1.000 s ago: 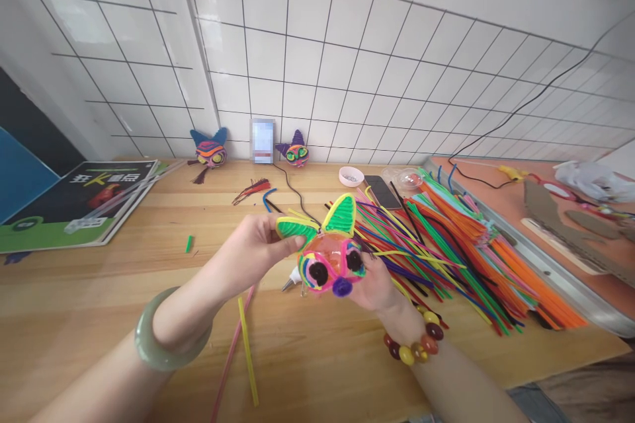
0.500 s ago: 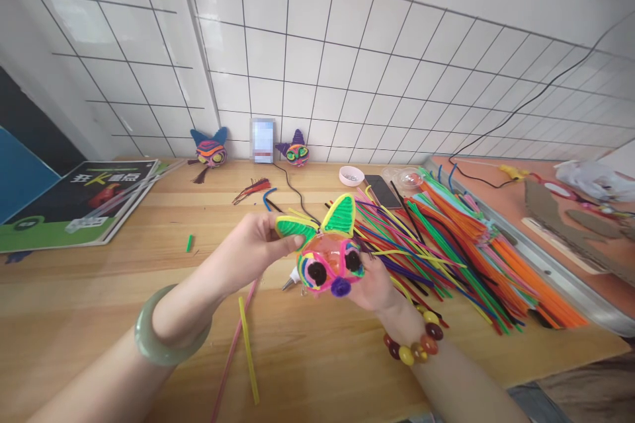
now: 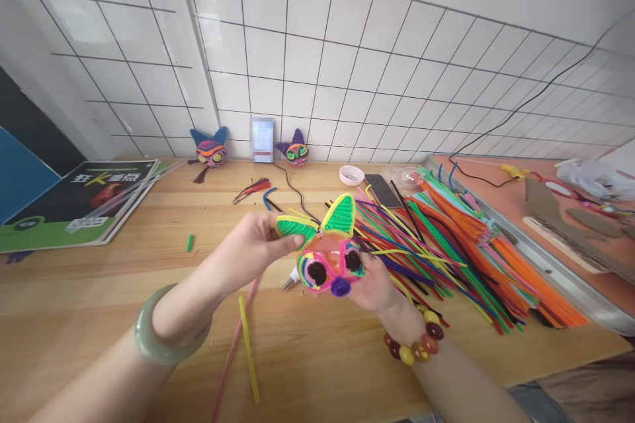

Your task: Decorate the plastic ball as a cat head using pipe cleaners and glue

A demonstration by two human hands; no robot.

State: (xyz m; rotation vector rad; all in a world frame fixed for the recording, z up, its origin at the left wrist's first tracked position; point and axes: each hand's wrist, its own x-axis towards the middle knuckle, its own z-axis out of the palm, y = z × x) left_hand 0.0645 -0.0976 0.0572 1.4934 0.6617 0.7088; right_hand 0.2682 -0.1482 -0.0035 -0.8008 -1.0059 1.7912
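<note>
Between my two hands, above the wooden table (image 3: pixel 149 317), is a pipe-cleaner animal head (image 3: pixel 330 258) with green ears edged in yellow, black eyes ringed in bright colours and a purple nose. My left hand (image 3: pixel 258 238) pinches its left ear, thumb in front and fingers behind. Around the head's lower right side wraps my right hand (image 3: pixel 374 284), its fingers mostly hidden behind it. A white nozzle with a metal tip (image 3: pixel 292 279) pokes out from behind the head. Below lie a yellow pipe cleaner (image 3: pixel 249 350) and a long pink one (image 3: pixel 231 360).
Loose pipe cleaners (image 3: pixel 446 251) cover the table's right side. By the tiled wall stand a blue-eared head (image 3: pixel 210 151), a lit phone (image 3: pixel 262 140) and a purple-eared head (image 3: pixel 296 151). A pink bowl (image 3: pixel 352 176) and dark phone (image 3: pixel 381 190) lie behind; a magazine (image 3: pixel 84 201) lies left.
</note>
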